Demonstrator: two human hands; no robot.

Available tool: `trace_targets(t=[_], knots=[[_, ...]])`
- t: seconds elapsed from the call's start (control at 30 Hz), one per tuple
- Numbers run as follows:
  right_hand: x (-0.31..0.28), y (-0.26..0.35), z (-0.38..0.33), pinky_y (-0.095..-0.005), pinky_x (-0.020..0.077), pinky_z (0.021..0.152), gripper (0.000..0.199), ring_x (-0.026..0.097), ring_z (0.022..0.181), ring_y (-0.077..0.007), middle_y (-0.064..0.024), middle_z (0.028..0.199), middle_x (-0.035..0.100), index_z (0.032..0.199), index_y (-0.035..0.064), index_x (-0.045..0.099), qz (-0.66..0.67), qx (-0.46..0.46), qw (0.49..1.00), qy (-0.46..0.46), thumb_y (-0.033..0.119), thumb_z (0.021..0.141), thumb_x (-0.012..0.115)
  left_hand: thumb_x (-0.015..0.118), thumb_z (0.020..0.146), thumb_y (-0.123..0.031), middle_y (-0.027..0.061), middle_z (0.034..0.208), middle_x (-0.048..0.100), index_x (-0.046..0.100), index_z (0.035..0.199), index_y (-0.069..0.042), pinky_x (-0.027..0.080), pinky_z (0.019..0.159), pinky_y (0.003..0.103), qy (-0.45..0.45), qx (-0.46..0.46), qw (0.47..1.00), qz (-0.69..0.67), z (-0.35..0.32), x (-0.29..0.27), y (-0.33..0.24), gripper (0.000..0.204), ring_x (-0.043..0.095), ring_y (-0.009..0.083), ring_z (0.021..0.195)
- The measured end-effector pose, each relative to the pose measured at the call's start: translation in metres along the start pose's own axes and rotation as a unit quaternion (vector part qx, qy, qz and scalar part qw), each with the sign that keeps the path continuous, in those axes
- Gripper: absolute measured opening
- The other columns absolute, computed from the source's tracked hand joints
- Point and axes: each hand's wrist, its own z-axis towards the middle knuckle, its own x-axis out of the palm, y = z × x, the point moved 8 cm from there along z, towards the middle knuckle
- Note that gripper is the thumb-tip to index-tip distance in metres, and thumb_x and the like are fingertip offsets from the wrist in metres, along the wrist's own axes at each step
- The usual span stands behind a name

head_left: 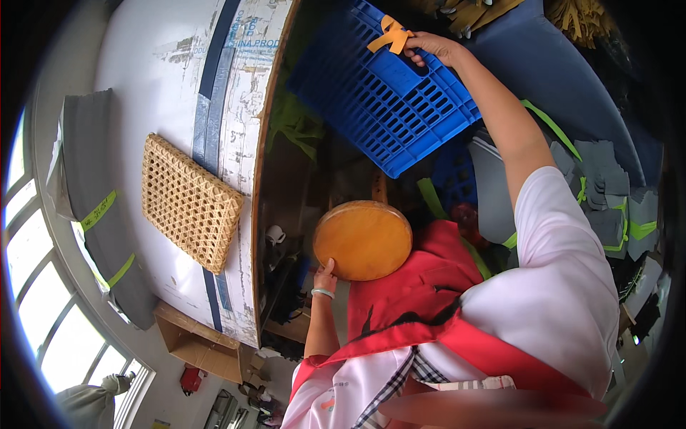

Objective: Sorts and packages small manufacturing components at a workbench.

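Observation:
My right hand [434, 50] reaches far out and closes round the rim of a blue plastic crate [401, 107], which is tilted with its slotted side showing. Some orange-yellow cut strips [390, 34] sit at my fingers by that rim; whether I pinch them too I cannot tell. My left hand [325, 277], with a pale bangle at the wrist, grips the edge of a round wooden stool [363, 239]. Its thumb lies on top and the fingers are hidden beneath the seat. A red apron [414, 279] covers my front beside the stool.
To the left stands a large white worn-surfaced table [243, 143] with a woven cane basket [189, 202] and grey sheets [86, 164] on it. Bundles of grey pieces [604, 193] tied with lime-green strips lie at right. An open cardboard box [200, 343] is beyond the table.

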Motion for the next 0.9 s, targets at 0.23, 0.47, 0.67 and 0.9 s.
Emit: trace_targets(t=[0.23,0.47,0.67,0.9], knots=[[0.084,-0.010,-0.078,-0.0175,0.0381,0.042,0.014,0.040,0.047,-0.0021,0.0046,0.060,0.044,0.094,0.0084,0.048,-0.053,0.053,0.996,0.037,0.021,0.093,0.053,0.058,0.089,-0.045,0.0026,0.135,0.048,0.044,0.134,-0.015,0.035,0.104,0.042,0.029,-0.081,0.993,-0.085,-0.010,-0.033,0.060,0.056,0.045,0.0237,0.123],[0.102,0.057,-0.235,-0.0185,0.0371,0.042,0.018,0.041,0.045,-0.0036,0.0021,0.058,0.044,0.101,0.0037,0.048,-0.141,0.040,0.989,0.021,0.017,0.091,0.053,0.069,0.081,-0.045,0.0060,0.131,0.052,0.043,0.135,-0.015,0.036,0.099,0.048,0.039,-0.104,0.990,-0.089,-0.009,-0.062,0.056,0.067,0.049,0.0261,0.118],[0.121,0.060,-0.361,-0.0203,0.0369,0.039,0.014,0.046,0.043,-0.0046,-0.0010,0.067,0.054,0.097,0.0026,0.051,-0.181,0.087,0.979,-0.042,0.003,0.084,0.056,0.085,0.062,-0.020,0.0184,0.132,0.050,0.036,0.138,-0.007,0.040,0.102,0.039,-0.090,0.152,0.889,0.421,0.000,-0.061,-0.071,0.092,0.050,0.0317,0.120],[0.110,0.067,-0.474,-0.0275,0.0471,0.077,0.042,0.056,0.080,-0.0099,-0.0043,0.088,0.067,0.105,0.0015,0.061,-0.372,0.100,0.922,-0.043,0.015,0.068,0.076,0.076,0.070,-0.033,0.0195,0.139,0.041,0.033,0.140,-0.010,0.035,0.106,0.041,0.066,0.322,0.593,0.736,-0.025,0.150,-0.167,0.086,0.042,0.0381,0.126]])
